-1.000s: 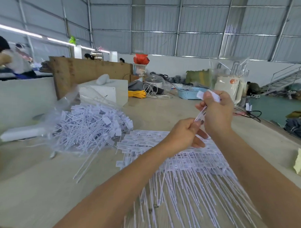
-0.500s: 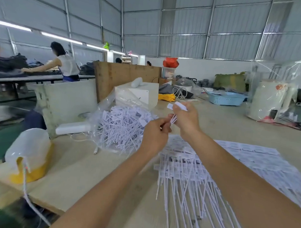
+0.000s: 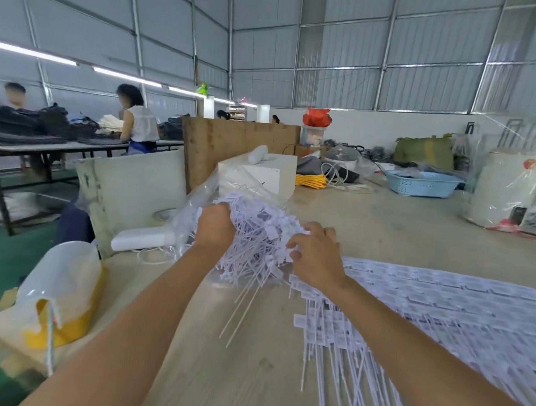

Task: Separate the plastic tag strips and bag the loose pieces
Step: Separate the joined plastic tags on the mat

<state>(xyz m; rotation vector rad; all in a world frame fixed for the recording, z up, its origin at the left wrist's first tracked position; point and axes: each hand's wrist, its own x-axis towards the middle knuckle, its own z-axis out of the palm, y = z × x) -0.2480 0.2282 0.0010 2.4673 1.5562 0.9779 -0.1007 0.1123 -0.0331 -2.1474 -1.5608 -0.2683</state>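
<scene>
Fingers (image 3: 298, 242) of the right hand (image 3: 316, 256) are curling into the heap of loose tags (image 3: 256, 232) in the clear bag (image 3: 197, 197); the left hand (image 3: 216, 223) is gripping the heap's far-left side. Joined tag strips (image 3: 424, 302) are lying just right of the heap.

On the pale desk (image 3: 366, 236) we see joined tag strips (image 3: 439, 306) at 3 o'clock, a clear bag of loose tags (image 3: 253, 232) centrally, a blue basket (image 3: 422, 184) at 1 o'clock.
</scene>
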